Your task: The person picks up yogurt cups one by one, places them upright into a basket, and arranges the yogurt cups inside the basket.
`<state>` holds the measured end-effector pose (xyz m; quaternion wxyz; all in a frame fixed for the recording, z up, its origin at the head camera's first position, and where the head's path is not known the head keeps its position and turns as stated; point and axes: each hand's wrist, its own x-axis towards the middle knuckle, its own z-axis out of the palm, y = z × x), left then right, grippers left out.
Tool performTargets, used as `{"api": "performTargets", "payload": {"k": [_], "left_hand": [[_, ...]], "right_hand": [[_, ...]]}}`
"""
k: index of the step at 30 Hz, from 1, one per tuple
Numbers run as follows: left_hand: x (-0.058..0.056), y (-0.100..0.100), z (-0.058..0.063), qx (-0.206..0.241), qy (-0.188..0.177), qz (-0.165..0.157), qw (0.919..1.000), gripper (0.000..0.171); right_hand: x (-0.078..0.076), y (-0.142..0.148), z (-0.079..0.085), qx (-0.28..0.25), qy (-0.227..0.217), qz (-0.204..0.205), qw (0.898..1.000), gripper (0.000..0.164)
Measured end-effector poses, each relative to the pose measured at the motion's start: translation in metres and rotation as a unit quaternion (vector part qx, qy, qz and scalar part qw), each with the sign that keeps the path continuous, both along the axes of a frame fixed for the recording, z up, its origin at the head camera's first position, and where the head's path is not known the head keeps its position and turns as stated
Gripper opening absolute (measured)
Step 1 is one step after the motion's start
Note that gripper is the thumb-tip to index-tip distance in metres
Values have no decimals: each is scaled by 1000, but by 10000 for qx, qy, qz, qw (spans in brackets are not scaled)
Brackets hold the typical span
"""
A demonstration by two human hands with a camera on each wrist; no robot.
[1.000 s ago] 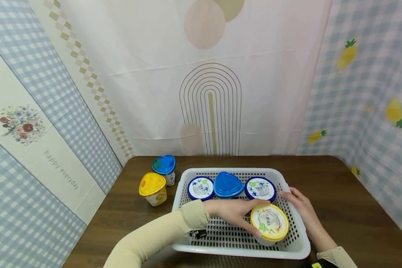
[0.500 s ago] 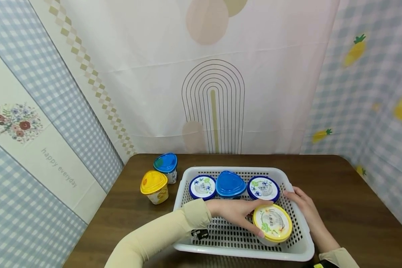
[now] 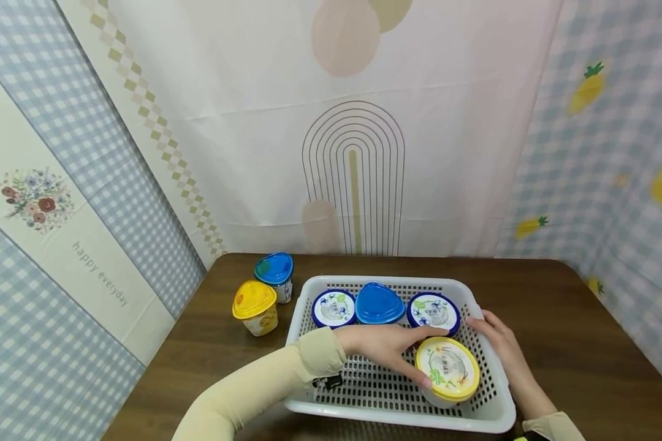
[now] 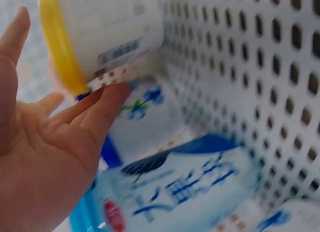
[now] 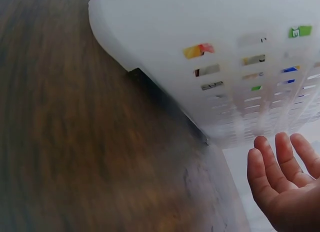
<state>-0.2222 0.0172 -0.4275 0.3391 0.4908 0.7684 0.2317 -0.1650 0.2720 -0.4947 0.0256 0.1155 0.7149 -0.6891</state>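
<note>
In the head view, a round tub with a yellow-rimmed lid stands in the front right of a white plastic basket. My left hand spans the tub's left side, thumb at the front and fingers behind. The left wrist view shows the left fingertips against the white tub wall. My right hand rests at the basket's right rim, thumb near the edge, fingers outside and loosely bent. A blue-lidded three-cornered tub stands at the back between two round blue-rimmed tubs, the left one and the right one.
On the brown table, left of the basket, stand a yellow-lidded tub and a blue-lidded tub. A patterned curtain hangs behind the table and along its sides.
The head view shifts slightly, carrying the whole scene a little to the right. Both hands and the tubs keep nearly the same places relative to the basket.
</note>
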Motion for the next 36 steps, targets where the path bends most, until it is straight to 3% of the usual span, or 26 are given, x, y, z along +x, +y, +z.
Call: {"api": "performTargets", "payload": {"k": [3, 9, 14, 18, 26, 30, 36], "left_hand": [[-2, -3, 10, -82, 237, 40, 9997, 85], [5, -18, 41, -301, 569, 86, 9979, 82], [10, -42, 68, 304, 842, 8, 9960, 77], [13, -68, 90, 968, 1233, 285, 9872, 71], [22, -127, 116, 1668, 1865, 1421, 9577, 64], [25, -155, 123, 1999, 2100, 2038, 9351, 73], [28, -193, 125, 2325, 2290, 3059, 8944, 91]], "right_hand": [[-2, 1, 1, -64, 123, -24, 9999, 49], [-4, 1, 0, -93, 97, -24, 9999, 53], [-1, -1, -3, -181, 91, 23, 9998, 53], [-2, -3, -3, -231, 187, 19, 9996, 49], [-2, -4, -4, -287, 155, 57, 9995, 47], [0, -3, -4, -216, 58, 59, 9997, 53], [1, -1, -3, -168, 26, 70, 9998, 53]]}}
